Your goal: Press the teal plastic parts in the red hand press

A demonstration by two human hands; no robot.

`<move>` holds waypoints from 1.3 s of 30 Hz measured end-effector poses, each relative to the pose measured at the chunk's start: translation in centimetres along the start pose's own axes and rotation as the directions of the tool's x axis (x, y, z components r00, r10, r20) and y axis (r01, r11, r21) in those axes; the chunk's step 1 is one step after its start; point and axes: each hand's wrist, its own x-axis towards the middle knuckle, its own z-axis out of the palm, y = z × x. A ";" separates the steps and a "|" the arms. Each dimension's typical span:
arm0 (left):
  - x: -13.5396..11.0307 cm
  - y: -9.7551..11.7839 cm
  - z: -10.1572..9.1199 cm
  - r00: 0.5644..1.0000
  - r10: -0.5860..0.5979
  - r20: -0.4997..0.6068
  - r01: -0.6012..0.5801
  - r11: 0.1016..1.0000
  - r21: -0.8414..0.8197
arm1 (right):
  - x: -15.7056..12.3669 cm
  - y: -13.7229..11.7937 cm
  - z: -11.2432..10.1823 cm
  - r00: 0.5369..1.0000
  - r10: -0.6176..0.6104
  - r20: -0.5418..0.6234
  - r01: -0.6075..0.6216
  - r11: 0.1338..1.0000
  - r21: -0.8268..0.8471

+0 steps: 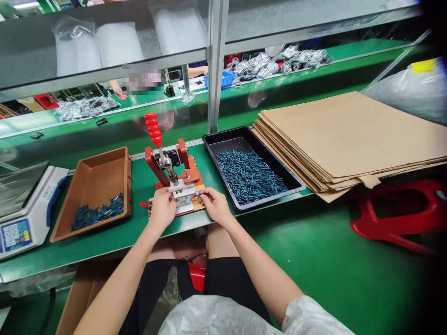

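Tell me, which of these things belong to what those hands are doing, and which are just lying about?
Seemingly in use: left hand, right hand, red-handled hand press, dark teal parts, black tray, brown tray.

Seemingly just nearby: digital scale, stacked cardboard sheets, red plastic stool.
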 end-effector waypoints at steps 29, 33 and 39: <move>0.2 0.2 -0.3 0.981 0.024 0.192 -0.042 0.995 0.087 | 3.0 -1.7 1.8 0.953 -0.197 0.231 0.244 0.949 -0.197; 0.2 0.2 -0.3 0.982 0.013 0.187 -0.028 0.997 0.077 | 3.2 -1.3 2.3 0.958 -0.152 0.244 0.195 0.967 -0.164; -0.6 0.8 0.0 0.989 0.036 0.145 -0.051 0.994 0.102 | 2.8 -0.6 2.7 0.959 -0.163 0.231 0.204 0.965 -0.163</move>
